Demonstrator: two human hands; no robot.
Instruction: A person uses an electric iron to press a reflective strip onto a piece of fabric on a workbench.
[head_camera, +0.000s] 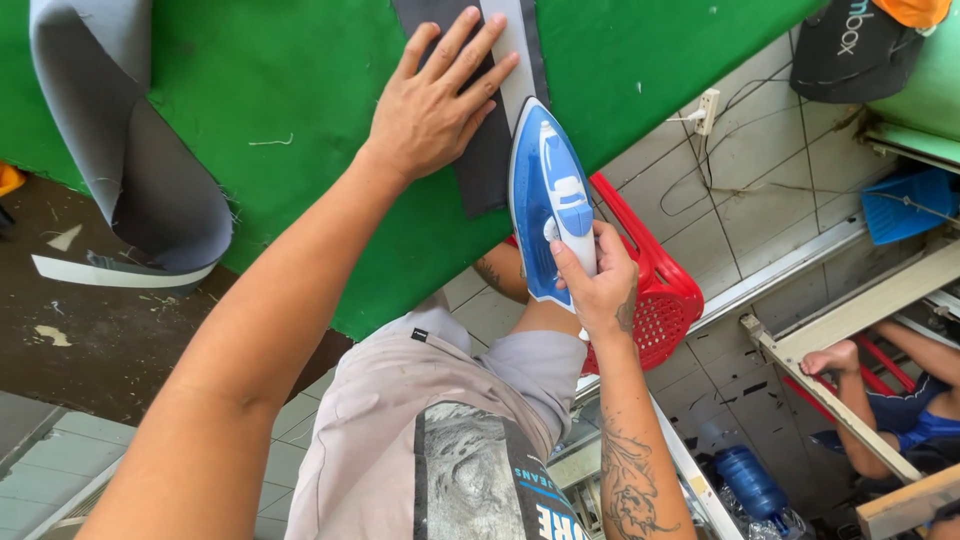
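Iron (548, 195), one, blue and white, sits soleplate-down on the green surface (300, 90), its tip over a single dark fabric strip (487, 150) with a pale band along its right edge. The right hand (598, 285) is closed around the iron's handle at the near end, thumb on top. The left hand (438, 100) lies flat and fully spread on the strip just left of the iron, fingers splayed, grasping nothing, pressing the fabric down. One larger grey cloth (130, 150) hangs curled over the surface's left edge, well apart from the hands. Below the surface's right edge shows one red basket (660, 300), partly hidden by the iron and forearm. One blue bottle (750, 485) stands on the tiled floor lower right, and another person's hand (830, 357) rests on a wooden frame nearby.
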